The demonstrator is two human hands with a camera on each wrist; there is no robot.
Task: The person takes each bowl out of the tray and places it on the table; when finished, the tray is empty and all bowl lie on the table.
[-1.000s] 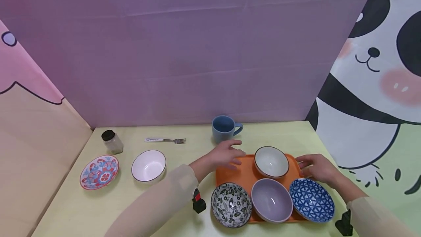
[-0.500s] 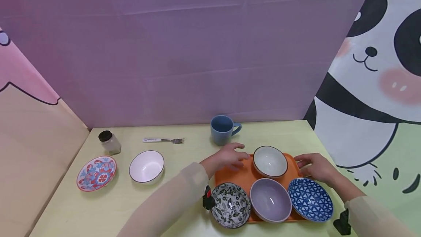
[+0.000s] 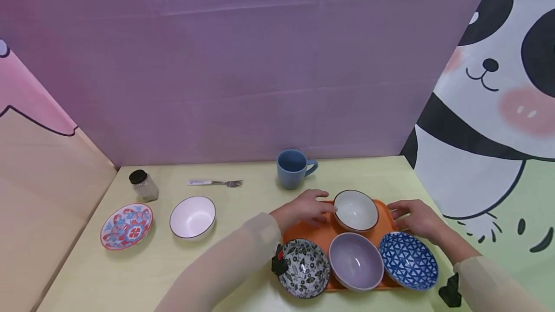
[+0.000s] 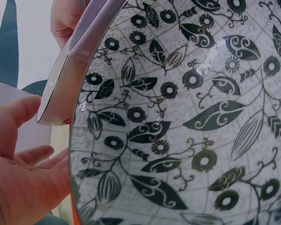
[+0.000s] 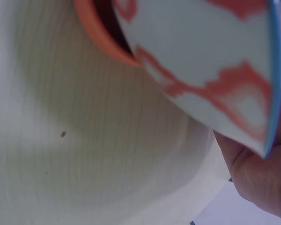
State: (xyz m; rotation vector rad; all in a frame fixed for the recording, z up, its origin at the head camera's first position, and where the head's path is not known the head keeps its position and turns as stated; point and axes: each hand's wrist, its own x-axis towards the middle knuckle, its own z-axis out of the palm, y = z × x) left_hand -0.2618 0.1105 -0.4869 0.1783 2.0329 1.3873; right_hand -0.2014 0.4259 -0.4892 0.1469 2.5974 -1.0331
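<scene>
In the head view, my left hand reaches over the orange tray. Its fingers are spread and meet the left side of a white bowl with a dark rim; the left wrist view puts a fingertip right at that rim. My right hand is at the tray's right edge with fingers loosely bent; whether it touches the tray is unclear. In front of it stands a blue-and-white patterned bowl, its red-marked outside filling the right wrist view. A lilac bowl and a black floral bowl line the tray's front.
Behind the tray stands a blue mug. Farther left are a fork, a white bowl, a red-and-blue patterned dish and a black-lidded jar. A purple backdrop rises at the table's rear edge.
My left hand has moved right across the tray to the white bowl. My right hand has stayed by the tray's edge, and the bowls keep their places.
</scene>
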